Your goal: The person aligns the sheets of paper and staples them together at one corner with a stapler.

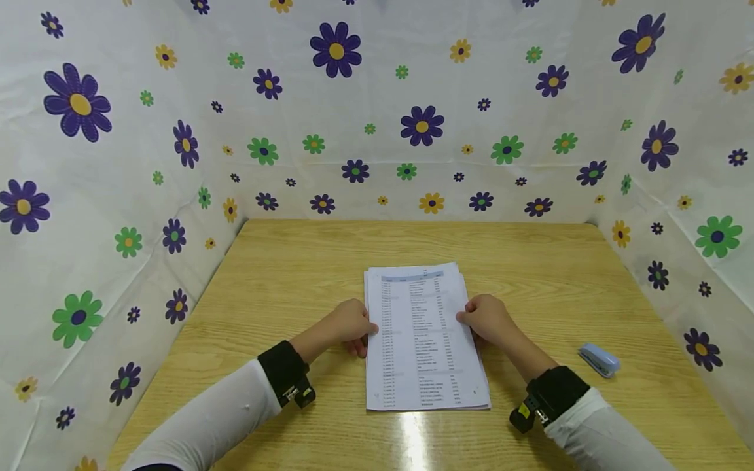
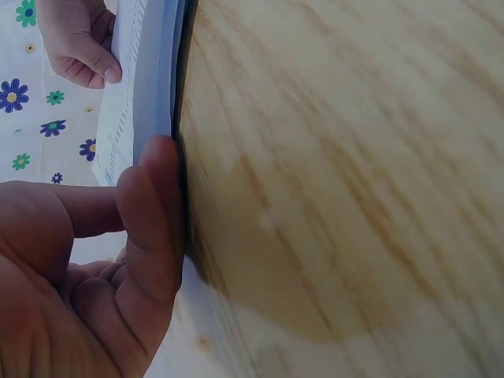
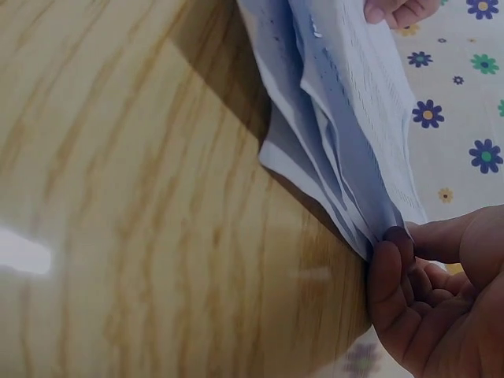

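A stack of printed paper sheets (image 1: pixel 421 340) with rows of text lies between my two hands near the middle of the table. My left hand (image 1: pixel 353 325) pinches its left edge, thumb on top and fingers beneath. On the opposite edge, my right hand (image 1: pixel 489 318) grips the same way. In the right wrist view the sheets (image 3: pixel 339 118) fan apart slightly along the side, and the fingertips (image 3: pixel 390 248) press against their edge. The left wrist view shows the stack's edge (image 2: pixel 161 79) more even, close over the wood.
A light blue stapler (image 1: pixel 599 360) lies on the wooden table (image 1: pixel 294 261) to the right of my right forearm. White cloth with purple, green and yellow flowers (image 1: pixel 377 98) walls off the back and both sides. Each wrist wears a black band with a small camera.
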`<act>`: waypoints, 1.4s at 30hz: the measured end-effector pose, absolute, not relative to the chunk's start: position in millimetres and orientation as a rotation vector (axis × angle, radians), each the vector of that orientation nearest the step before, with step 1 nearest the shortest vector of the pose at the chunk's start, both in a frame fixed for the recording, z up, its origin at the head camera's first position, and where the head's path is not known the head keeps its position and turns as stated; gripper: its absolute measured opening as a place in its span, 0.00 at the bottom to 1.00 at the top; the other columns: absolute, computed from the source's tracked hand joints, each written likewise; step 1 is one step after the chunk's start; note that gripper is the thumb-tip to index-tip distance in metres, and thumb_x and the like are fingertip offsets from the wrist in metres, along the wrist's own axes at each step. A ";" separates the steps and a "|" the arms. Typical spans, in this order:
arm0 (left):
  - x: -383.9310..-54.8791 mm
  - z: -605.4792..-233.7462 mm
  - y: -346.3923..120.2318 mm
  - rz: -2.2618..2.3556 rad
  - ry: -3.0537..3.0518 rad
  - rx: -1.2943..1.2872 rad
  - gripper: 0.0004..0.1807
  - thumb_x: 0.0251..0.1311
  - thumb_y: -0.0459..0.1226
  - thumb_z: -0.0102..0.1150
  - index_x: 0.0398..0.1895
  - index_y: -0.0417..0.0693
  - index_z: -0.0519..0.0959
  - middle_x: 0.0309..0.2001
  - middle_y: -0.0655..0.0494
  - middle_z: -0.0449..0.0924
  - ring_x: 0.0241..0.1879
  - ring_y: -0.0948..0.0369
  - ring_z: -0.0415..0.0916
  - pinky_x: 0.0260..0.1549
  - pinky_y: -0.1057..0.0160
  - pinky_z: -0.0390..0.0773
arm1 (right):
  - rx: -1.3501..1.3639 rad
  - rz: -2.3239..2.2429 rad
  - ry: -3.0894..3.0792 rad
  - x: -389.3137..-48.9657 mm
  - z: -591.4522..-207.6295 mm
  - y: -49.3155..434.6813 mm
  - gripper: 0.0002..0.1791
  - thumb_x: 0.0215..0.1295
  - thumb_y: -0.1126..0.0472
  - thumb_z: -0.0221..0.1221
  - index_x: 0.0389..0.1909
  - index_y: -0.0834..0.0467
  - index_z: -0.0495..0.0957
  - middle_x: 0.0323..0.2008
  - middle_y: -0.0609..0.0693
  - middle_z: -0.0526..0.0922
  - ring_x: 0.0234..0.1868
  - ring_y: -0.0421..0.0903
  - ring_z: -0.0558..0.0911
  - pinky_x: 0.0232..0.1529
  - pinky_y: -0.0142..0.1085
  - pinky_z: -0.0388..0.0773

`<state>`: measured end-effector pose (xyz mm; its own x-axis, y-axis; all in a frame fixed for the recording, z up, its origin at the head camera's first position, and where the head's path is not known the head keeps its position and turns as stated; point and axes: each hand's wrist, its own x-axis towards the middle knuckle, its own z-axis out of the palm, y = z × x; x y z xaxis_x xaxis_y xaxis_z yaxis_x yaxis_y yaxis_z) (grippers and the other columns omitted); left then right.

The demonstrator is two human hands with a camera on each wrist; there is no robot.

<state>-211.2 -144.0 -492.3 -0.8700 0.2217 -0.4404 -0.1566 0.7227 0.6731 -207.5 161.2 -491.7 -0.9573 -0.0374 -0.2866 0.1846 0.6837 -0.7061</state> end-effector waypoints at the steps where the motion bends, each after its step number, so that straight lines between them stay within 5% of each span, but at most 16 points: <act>1: -211.0 -492.7 -143.8 0.997 2.436 0.055 0.13 0.67 0.35 0.62 0.24 0.39 0.81 0.21 0.46 0.84 0.17 0.56 0.84 0.18 0.62 0.83 | 0.115 -1.136 2.627 -207.6 -492.1 161.0 0.10 0.70 0.60 0.64 0.35 0.63 0.78 0.26 0.54 0.79 0.22 0.46 0.79 0.20 0.33 0.78; 15: -204.7 -486.6 -140.5 0.782 2.619 0.148 0.18 0.67 0.39 0.62 0.18 0.42 0.79 0.14 0.52 0.80 0.14 0.58 0.80 0.12 0.65 0.77 | 0.162 -1.084 2.703 -203.9 -492.6 156.9 0.11 0.69 0.58 0.65 0.38 0.63 0.78 0.28 0.55 0.80 0.22 0.48 0.80 0.18 0.33 0.77; 27: -195.3 -479.0 -127.7 0.430 2.846 0.182 0.13 0.68 0.44 0.61 0.29 0.44 0.78 0.20 0.56 0.74 0.17 0.61 0.71 0.15 0.65 0.65 | 0.181 -0.976 2.816 -198.6 -486.4 155.6 0.11 0.66 0.57 0.67 0.34 0.61 0.79 0.28 0.53 0.81 0.23 0.47 0.78 0.19 0.34 0.72; 35: -197.0 -472.6 -133.8 0.640 2.844 0.120 0.16 0.70 0.44 0.57 0.28 0.43 0.78 0.17 0.57 0.66 0.15 0.62 0.64 0.13 0.66 0.59 | 0.279 -1.094 2.743 -202.0 -480.2 167.6 0.17 0.74 0.53 0.60 0.46 0.65 0.79 0.29 0.55 0.81 0.25 0.47 0.79 0.23 0.34 0.77; 39: -205.0 -470.2 -142.3 0.786 2.718 0.044 0.21 0.70 0.48 0.59 0.22 0.45 0.73 0.16 0.56 0.70 0.15 0.61 0.70 0.14 0.66 0.66 | 0.266 -1.228 2.643 -203.0 -469.9 178.5 0.23 0.77 0.52 0.56 0.55 0.71 0.76 0.35 0.60 0.83 0.31 0.50 0.84 0.31 0.38 0.84; 42: -211.1 -469.4 -149.5 0.950 2.586 -0.034 0.21 0.69 0.49 0.61 0.29 0.41 0.74 0.24 0.50 0.79 0.22 0.57 0.80 0.21 0.63 0.79 | 0.247 -1.338 2.502 -203.1 -461.9 186.1 0.30 0.78 0.51 0.55 0.61 0.77 0.70 0.46 0.68 0.83 0.39 0.55 0.87 0.38 0.42 0.87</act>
<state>-211.1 -149.5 -469.4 -0.9258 0.1076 -0.3624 -0.1526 0.7708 0.6186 -203.1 186.1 -461.9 -0.9425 0.0131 -0.3340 0.2851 0.5530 -0.7828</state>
